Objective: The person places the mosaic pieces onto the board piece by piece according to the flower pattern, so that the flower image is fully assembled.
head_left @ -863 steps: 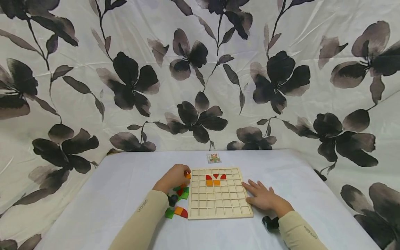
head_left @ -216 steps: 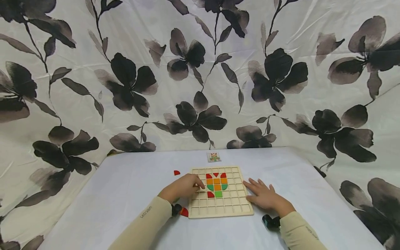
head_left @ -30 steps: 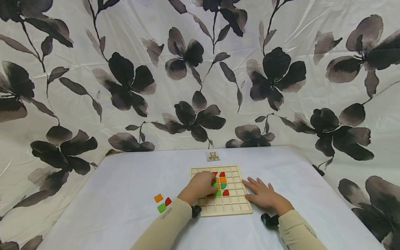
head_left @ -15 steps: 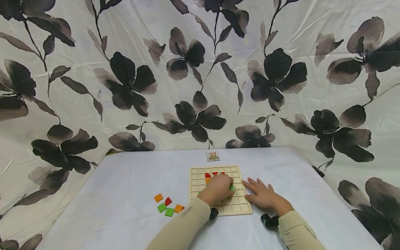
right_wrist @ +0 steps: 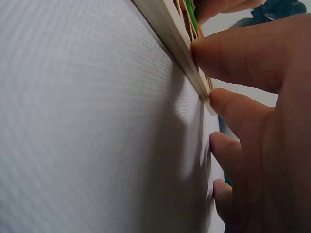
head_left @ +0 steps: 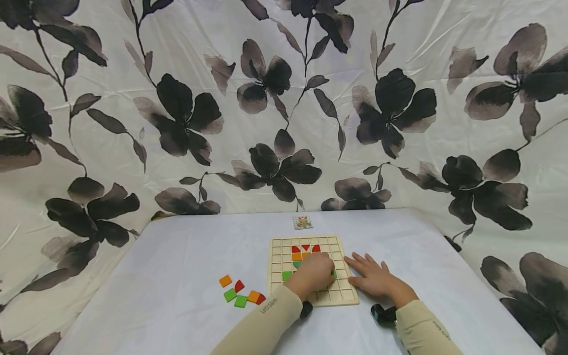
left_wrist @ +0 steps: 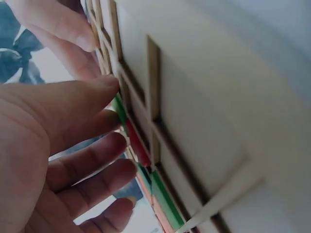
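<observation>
A pale wooden grid board point(head_left: 278, 257) lies on the white table. Over its middle, my left hand point(head_left: 314, 274) pinches a green square tile point(head_left: 334, 272) between thumb and forefinger; in the left wrist view, that green tile point(left_wrist: 118, 107) sits low at the grid, beside a red tile point(left_wrist: 137, 144). Red tiles point(head_left: 316, 248), orange tiles point(head_left: 296, 257) and a green square point(head_left: 287, 275) fill cells around the hand, which covers others. My right hand point(head_left: 372, 277) lies with fingers spread, thumb and forefinger touching the board's right edge point(right_wrist: 187, 60).
Left of the board lie several loose tiles: an orange square point(head_left: 225, 280), a red quarter-round point(head_left: 239, 286), green squares point(head_left: 240, 301) and an orange square point(head_left: 254, 296) beside another red piece point(head_left: 261, 299). A small pattern card point(head_left: 303, 222) lies beyond the board.
My left hand has moved rightward across the board with the green tile, then slightly toward me. The green square in the left cells has come into view. The right hand has stayed put.
</observation>
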Demonstrator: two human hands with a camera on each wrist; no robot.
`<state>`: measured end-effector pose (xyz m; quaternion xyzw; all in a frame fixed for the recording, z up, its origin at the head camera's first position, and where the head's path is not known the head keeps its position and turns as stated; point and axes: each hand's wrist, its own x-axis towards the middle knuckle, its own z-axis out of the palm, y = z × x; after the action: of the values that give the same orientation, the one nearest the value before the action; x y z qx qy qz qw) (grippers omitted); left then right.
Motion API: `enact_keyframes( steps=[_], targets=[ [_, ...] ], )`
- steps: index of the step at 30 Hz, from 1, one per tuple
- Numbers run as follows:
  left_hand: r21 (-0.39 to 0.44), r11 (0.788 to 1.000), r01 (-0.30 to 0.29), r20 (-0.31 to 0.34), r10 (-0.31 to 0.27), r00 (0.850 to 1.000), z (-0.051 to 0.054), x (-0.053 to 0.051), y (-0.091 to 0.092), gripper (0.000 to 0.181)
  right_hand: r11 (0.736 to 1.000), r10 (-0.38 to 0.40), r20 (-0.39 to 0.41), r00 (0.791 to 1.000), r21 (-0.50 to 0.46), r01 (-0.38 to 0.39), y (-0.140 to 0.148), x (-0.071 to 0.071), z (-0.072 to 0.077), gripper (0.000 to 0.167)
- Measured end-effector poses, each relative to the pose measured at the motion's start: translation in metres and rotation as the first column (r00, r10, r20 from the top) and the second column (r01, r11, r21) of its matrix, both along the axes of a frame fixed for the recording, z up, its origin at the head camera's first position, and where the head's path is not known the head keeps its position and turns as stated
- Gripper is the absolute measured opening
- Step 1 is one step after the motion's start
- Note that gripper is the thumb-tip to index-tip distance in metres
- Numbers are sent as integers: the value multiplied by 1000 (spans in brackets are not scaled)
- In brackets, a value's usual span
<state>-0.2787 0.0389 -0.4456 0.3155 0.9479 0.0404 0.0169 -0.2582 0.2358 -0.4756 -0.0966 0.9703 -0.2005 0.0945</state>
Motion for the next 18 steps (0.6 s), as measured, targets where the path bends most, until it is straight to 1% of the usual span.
enact_keyframes(
  steps=[2, 3, 5, 7, 8, 9, 10, 11, 12, 14, 16, 18],
  targets=[
    [23, 1000, -10, -9, 10, 1000, 1, 3, -7, 20, 1000, 1, 2, 1000, 2, -1, -1, -1, 0, 61],
    [51, 999, -16, -5, 16, 1000, 3, 4, -13, 21, 1000, -1, 3, 1000, 4, 1, -1, -1, 1, 61],
    [111, 993, -50, 28, 47, 999, 8, 5, -27, 27, 1000, -13, 7, 1000, 10, 13, -2, -1, 0, 61],
    [158, 984, -86, 49, 79, 996, 13, 3, -46, 33, 1000, -23, 12, 1000, 15, 23, -2, -2, 0, 61],
    [171, 980, -98, 67, 87, 994, 16, 1, -57, 33, 999, -27, 13, 1000, 17, 27, -2, -2, 0, 61],
    [192, 974, -117, 103, 98, 990, 20, 0, -69, 33, 999, -30, 12, 999, 21, 30, -2, -2, -1, 61],
    [196, 971, -134, 131, 110, 985, 20, -2, -81, 34, 999, -30, 11, 999, 22, 30, -2, -2, 0, 61],
    [201, 969, -140, 153, 110, 982, 21, -4, -94, 32, 999, -30, 10, 999, 22, 30, -2, -2, 0, 61],
    [205, 967, -149, 183, 112, 977, 21, -6, -106, 31, 999, -30, 8, 1000, 21, 30, -2, -2, 0, 61],
    [208, 964, -168, 255, 112, 960, 20, -6, -130, 25, 999, -28, 7, 1000, 23, 28, -2, -2, 0, 61],
    [198, 963, -185, 323, 114, 940, 16, -3, -151, 19, 999, -27, 10, 1000, 18, 27, -2, -2, 0, 61],
    [180, 965, -189, 363, 113, 925, 15, 2, -167, 14, 1000, -26, 13, 1000, 16, 26, -3, -2, 0, 61]
  ],
)
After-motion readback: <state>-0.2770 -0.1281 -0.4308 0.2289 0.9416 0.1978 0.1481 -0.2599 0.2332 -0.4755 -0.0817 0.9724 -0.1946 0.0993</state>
